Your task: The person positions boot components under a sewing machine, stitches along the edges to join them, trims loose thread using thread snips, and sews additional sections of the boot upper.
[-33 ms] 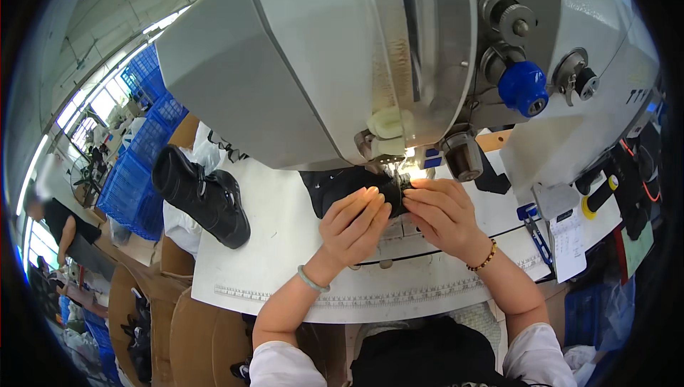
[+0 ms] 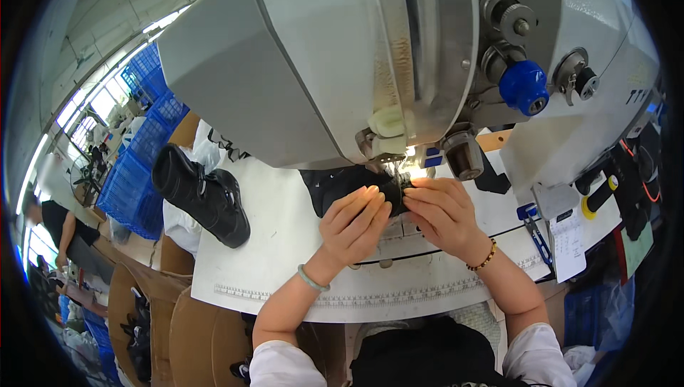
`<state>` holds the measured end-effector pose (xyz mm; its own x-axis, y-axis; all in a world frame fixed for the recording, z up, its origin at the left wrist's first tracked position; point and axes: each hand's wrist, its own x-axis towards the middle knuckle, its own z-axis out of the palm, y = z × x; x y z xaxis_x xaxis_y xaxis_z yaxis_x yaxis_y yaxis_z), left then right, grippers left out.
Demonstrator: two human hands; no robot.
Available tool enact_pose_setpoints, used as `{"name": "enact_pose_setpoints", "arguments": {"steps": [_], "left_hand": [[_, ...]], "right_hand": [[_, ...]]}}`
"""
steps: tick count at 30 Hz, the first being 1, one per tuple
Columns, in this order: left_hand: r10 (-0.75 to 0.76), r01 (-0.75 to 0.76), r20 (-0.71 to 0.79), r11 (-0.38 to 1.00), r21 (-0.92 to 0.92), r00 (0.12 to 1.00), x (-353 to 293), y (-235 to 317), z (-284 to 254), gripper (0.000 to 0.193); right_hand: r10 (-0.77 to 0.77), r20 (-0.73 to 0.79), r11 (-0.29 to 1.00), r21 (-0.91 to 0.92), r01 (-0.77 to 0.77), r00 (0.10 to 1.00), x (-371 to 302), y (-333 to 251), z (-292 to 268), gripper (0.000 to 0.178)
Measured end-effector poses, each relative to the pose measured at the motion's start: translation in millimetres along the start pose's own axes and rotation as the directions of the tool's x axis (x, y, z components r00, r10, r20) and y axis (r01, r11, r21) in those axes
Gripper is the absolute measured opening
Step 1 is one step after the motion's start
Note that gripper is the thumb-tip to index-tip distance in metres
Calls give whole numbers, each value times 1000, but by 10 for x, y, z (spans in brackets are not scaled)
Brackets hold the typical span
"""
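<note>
Material [image 2: 329, 186], black, lay on the white table [image 2: 278, 266], close under the sewing machine [image 2: 235, 95]. The left hand [image 2: 353, 229] and the right hand [image 2: 446, 217] both pinched it with bent fingers, one from each side. Compared with the moment just before, I found almost no movement, so I judged that the work stood at the same place. Further left, one black boot [image 2: 203, 195] rested there also.

Black material [image 2: 335, 189], grey-white sewing machine [image 2: 313, 45] (its knob [image 2: 524, 88] bright blue), white table [image 2: 278, 244].
</note>
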<state>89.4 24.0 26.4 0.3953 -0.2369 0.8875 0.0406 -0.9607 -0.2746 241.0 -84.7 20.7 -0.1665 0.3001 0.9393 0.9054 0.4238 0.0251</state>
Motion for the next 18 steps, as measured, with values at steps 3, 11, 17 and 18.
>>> {"name": "enact_pose_setpoints", "arguments": {"steps": [3,11,17,18], "left_hand": [[-15,15,-33,1000,-1,999,5,-21,25,18],[-42,41,-42,999,-21,998,1,-15,55,19],[-35,35,11,999,-19,999,-7,-33,-10,22],[-33,33,13,999,-20,999,-4,-34,-7,23]], "right_hand": [[27,-1,1000,2,-27,1000,5,15,17,30],[63,30,998,20,-63,998,46,22,-46,35],[71,70,996,44,-74,995,10,112,-82,37],[42,95,998,37,-46,995,31,131,-108,37]]}}
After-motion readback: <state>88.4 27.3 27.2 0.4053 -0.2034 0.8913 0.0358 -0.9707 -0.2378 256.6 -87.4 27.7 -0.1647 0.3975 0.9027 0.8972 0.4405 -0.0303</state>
